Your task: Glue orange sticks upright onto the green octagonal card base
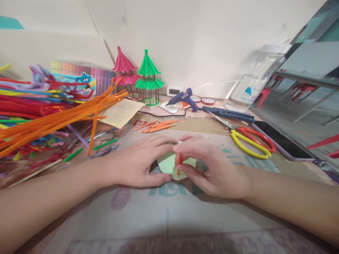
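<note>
A small pale green card piece with angled edges point(166, 163) lies flat on the printed sheet in front of me. My left hand point(144, 160) grips its left side, thumb at the near edge and fingers curled over the far side. Between the thumb and fingers of my right hand point(214, 164) is a short orange stick point(179, 164), held upright with its lower end at the near part of the card. My right fingers hide the stick's top and part of the card. Similar orange sticks point(159, 126) lie loose just beyond my hands.
Orange pipe cleaners point(63, 118) and colored bundles crowd the left. Behind stand pink point(125, 65) and green point(149, 77) pagoda-like models, a small digital clock point(174, 91) and a blue glue gun point(182, 98). Scissors point(251, 141), a phone point(283, 141) and a clear bottle point(246, 88) are right.
</note>
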Demonstrator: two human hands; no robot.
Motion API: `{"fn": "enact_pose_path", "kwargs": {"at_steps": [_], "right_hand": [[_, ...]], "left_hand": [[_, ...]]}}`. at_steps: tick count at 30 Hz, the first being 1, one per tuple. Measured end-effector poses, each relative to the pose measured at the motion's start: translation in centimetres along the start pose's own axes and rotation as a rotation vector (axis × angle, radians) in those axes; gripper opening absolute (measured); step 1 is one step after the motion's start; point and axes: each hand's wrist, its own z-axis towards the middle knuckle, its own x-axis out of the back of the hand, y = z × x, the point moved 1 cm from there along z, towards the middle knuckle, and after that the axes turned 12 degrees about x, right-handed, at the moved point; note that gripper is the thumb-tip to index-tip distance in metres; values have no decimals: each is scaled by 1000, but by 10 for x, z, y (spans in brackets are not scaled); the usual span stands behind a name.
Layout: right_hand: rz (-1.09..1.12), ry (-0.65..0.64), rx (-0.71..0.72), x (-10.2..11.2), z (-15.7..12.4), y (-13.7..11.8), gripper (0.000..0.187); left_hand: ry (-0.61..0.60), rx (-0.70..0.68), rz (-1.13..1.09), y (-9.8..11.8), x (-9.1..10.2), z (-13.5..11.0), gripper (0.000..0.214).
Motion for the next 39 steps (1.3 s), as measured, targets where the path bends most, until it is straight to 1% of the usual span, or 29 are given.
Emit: {"fn": "enact_pose_path", "kwargs": {"at_steps": [6, 13, 21, 23, 28, 31, 33, 35, 39], "right_hand": [[-18, 5, -17, 1, 0, -1, 41], [-49, 60, 65, -1, -4, 2, 41], [1, 38, 59, -1, -2, 3, 45], [-4, 45, 55, -1, -3, 3, 45], [6, 38, 51, -2, -2, 2, 45], [41, 8, 12, -1, 0, 2, 37], [33, -6, 8, -1, 1, 1, 36], [11, -5, 15, 0, 1, 1, 39], [-5, 16, 24, 1, 0, -1, 47]], "left_hand": [[0, -17, 8, -1, -1, 0, 60], [14, -18, 15, -3, -2, 0, 60], [-12, -42, -9, 0, 0, 2, 46], [-11, -44, -6, -1, 0, 3, 48], [24, -63, 3, -3, -1, 2, 59], [31, -62, 14, -3, -1, 1, 58], [28, -61, 9, -2, -1, 1, 54], [21, -54, 1, -2, -1, 1, 50], [8, -17, 4, -1, -1, 2, 48]]}}
